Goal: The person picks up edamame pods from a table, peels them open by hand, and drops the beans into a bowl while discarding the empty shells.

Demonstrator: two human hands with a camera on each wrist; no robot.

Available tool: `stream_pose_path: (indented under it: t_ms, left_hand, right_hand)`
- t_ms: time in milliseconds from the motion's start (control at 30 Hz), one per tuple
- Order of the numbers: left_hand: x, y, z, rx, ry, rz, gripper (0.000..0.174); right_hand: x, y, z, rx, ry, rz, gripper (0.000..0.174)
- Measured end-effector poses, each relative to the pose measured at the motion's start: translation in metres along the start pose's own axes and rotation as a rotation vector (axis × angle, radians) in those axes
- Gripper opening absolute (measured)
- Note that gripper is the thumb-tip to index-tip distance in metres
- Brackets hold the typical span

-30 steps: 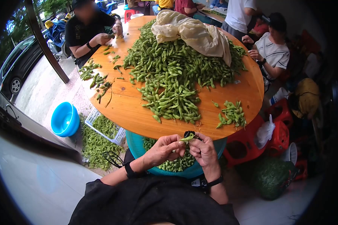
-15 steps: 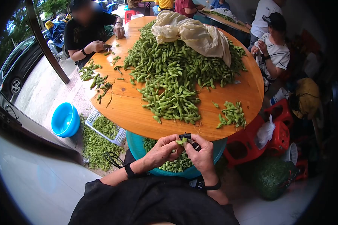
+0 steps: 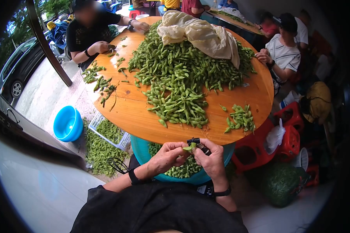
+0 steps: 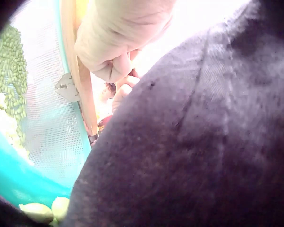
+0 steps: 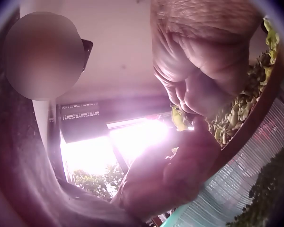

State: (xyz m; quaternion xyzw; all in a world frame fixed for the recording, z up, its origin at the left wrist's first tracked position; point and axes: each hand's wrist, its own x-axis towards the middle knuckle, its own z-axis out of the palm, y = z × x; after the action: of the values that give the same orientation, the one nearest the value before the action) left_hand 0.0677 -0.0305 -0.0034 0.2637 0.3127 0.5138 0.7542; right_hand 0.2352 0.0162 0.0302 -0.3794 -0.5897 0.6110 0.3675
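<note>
Above the near table edge, my left hand (image 3: pixel 168 157) and right hand (image 3: pixel 211 160) meet around one green soybean pod (image 3: pixel 189 147). The left thumb and fingertips pinch its left end; the right fingers hold its other end. Black bands (image 3: pixel 204 150) show on the right fingers. Below the hands is a teal basin (image 3: pixel 138 157) with green beans (image 3: pixel 182 171) in it. In the right wrist view the pod (image 5: pixel 181 118) shows between both hands. The left wrist view has a hand (image 4: pixel 123 38) near the mesh-sided basin (image 4: pixel 52 127), its fingertips mostly hidden by dark cloth.
A big heap of pods (image 3: pixel 179 77) under a cream cloth (image 3: pixel 198 35) covers much of the round wooden table (image 3: pixel 124 112). A small pod pile (image 3: pixel 241 118) lies right. On the floor are a blue basin (image 3: pixel 67 123), more pods (image 3: pixel 105 151) and red stools (image 3: pixel 287 141). Two people sit across.
My right hand has turned, bringing the black bands into fuller view; both hands stay on the pod. The person at the far left has reached toward the heap.
</note>
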Motion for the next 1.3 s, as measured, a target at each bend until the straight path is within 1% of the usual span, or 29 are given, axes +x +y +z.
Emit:
stream_pose_path:
  t_ms: [67, 133, 200, 267, 333, 367, 400, 433, 467, 533, 567, 600, 667, 700, 733, 767, 833, 867, 933, 967, 1033, 1067, 1133, 1167, 1200, 1267, 1300]
  left_hand:
    - [0.001, -0.002, -0.002, -0.005, 0.0, 0.01, 0.015]
    - [0.001, -0.003, -0.006, -0.016, -0.06, 0.017, 0.016]
    - [0.001, -0.003, -0.007, -0.024, -0.067, 0.006, 0.017]
    - [-0.001, 0.001, -0.005, -0.033, -0.072, -0.007, 0.02]
    - [-0.007, 0.011, 0.004, 0.076, -0.04, -0.067, 0.025]
    - [-0.008, 0.011, -0.001, 0.076, -0.039, -0.067, 0.025]
    - [-0.009, 0.01, -0.012, 0.16, -0.091, -0.122, 0.026]
    - [-0.01, 0.01, -0.02, 0.244, -0.143, -0.177, 0.027]
    - [-0.011, 0.011, -0.026, 0.244, -0.142, -0.175, 0.027]
    - [-0.015, 0.015, -0.034, 1.036, -0.57, 0.227, 0.022]
    - [-0.017, 0.022, -0.033, 1.082, -0.558, 0.175, 0.018]
    - [-0.021, 0.034, -0.03, 1.084, -0.456, 0.226, 0.017]
    - [-0.025, 0.055, -0.025, 1.107, -0.11, 0.403, 0.021]
    - [-0.023, 0.062, -0.031, 1.234, 0.04, 0.453, 0.023]
    - [-0.018, 0.069, -0.039, 1.357, 0.192, 0.503, 0.024]
    - [-0.012, 0.075, -0.047, 1.358, 0.191, 0.504, 0.024]
    - [-0.001, 0.084, -0.062, 1.671, 0.246, 0.695, 0.025]
    - [0.005, 0.084, -0.067, 1.671, 0.246, 0.695, 0.025]
    - [0.014, 0.082, -0.072, 1.704, 0.244, 0.76, 0.027]
    - [0.015, 0.081, -0.071, 1.703, 0.244, 0.761, 0.027]
    - [0.02, 0.079, -0.066, 1.666, 0.277, 0.873, 0.022]
    - [0.019, 0.078, -0.06, 1.664, 0.273, 0.874, 0.022]
    - [0.011, 0.071, -0.04, 1.264, 0.22, 0.59, 0.013]
    - [0.008, 0.059, -0.034, 1.032, 0.178, 0.563, 0.004]
    - [0.005, 0.05, -0.026, 0.746, 0.105, 0.402, 0.005]
    - [0.003, 0.035, -0.017, 0.478, 0.013, 0.327, 0.008]
    - [0.005, 0.031, -0.014, 0.453, -0.004, 0.338, 0.008]
  right_hand:
    - [0.0, 0.001, -0.001, -0.012, 0.014, -0.017, 0.017]
    - [0.0, 0.002, -0.002, -0.005, 0.014, -0.014, 0.017]
    - [0.0, 0.002, -0.003, 0.002, 0.012, -0.01, 0.017]
    - [0.001, 0.0, -0.005, 0.148, 0.021, 0.034, 0.017]
    - [0.001, -0.005, -0.013, 0.239, 0.038, 0.03, 0.015]
    - [0.001, -0.007, -0.018, 0.205, 0.084, 0.009, 0.016]
    - [0.001, -0.011, -0.023, 0.198, 0.12, -0.017, 0.016]
    - [0.003, -0.011, -0.034, 0.113, 0.203, -0.023, 0.017]
    - [0.006, -0.012, -0.046, 0.028, 0.285, -0.03, 0.018]
    - [0.014, -0.015, -0.069, -0.86, 0.546, -0.346, 0.023]
    - [0.017, -0.017, -0.077, -1.048, 0.629, -0.381, 0.027]
    - [0.018, -0.009, -0.088, -1.09, 0.694, -0.369, 0.026]
    - [0.013, -0.014, -0.09, -1.04, 0.718, -0.372, 0.023]
    - [0.012, -0.013, -0.088, -1.039, 0.717, -0.373, 0.023]
    - [0.01, -0.013, -0.085, -1.05, 0.674, -0.407, 0.023]
    - [0.01, -0.013, -0.081, -1.06, 0.631, -0.442, 0.022]
    - [0.012, -0.01, -0.071, -1.016, 0.581, -0.417, 0.021]
    - [0.013, -0.009, -0.065, -0.98, 0.563, -0.409, 0.021]
    - [0.015, -0.007, -0.056, -0.977, 0.547, -0.436, 0.02]
    - [0.015, -0.008, -0.051, -0.919, 0.5, -0.427, 0.02]
    - [0.013, -0.01, -0.038, -0.794, 0.412, -0.398, 0.018]
    - [0.013, -0.009, -0.033, -0.757, 0.357, -0.42, 0.02]
    - [0.011, -0.001, -0.025, -0.531, 0.202, -0.281, 0.022]
    - [0.008, -0.004, -0.016, -0.285, 0.118, -0.137, 0.023]
    - [0.006, -0.003, -0.01, -0.131, 0.068, -0.093, 0.023]
    - [0.005, -0.012, -0.004, 0.088, -0.063, 0.091, 0.026]
    - [0.005, -0.012, -0.003, 0.089, -0.059, 0.092, 0.026]
